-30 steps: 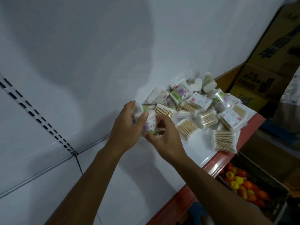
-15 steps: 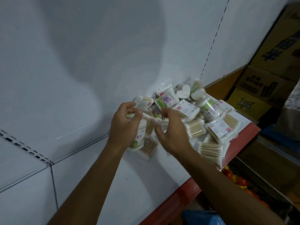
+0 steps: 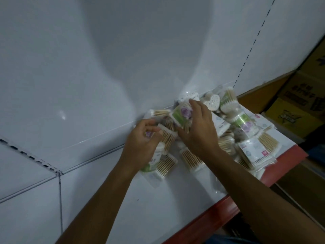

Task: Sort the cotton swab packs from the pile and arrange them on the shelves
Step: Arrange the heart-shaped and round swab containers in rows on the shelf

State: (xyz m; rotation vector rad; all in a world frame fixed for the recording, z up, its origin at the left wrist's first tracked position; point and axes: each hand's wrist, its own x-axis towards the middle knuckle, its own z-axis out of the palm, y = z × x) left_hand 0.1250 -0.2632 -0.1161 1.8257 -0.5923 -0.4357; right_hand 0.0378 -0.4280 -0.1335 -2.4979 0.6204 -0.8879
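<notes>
A white shelf [image 3: 158, 199] with a red front edge fills the frame. At centre, the left hand [image 3: 140, 145] curls around a green-labelled swab pack [image 3: 153, 161]; the right hand [image 3: 198, 131], fingers loosely spread, presses on a rose-printed pack [image 3: 181, 114]. The pile [image 3: 246, 136] spreads toward the right, nearer the right hand, sticks pointing toward lower right.

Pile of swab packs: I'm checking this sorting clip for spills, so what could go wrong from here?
1. The pile reaches the shelf's red edge; the flat packs nearest it could slide off if the right hand nudges them.
2. The left hand grips several packs at once, so one may slip out.
3. The packs look glossy and overlap loosely, so pulling one may shift its neighbours.
</notes>
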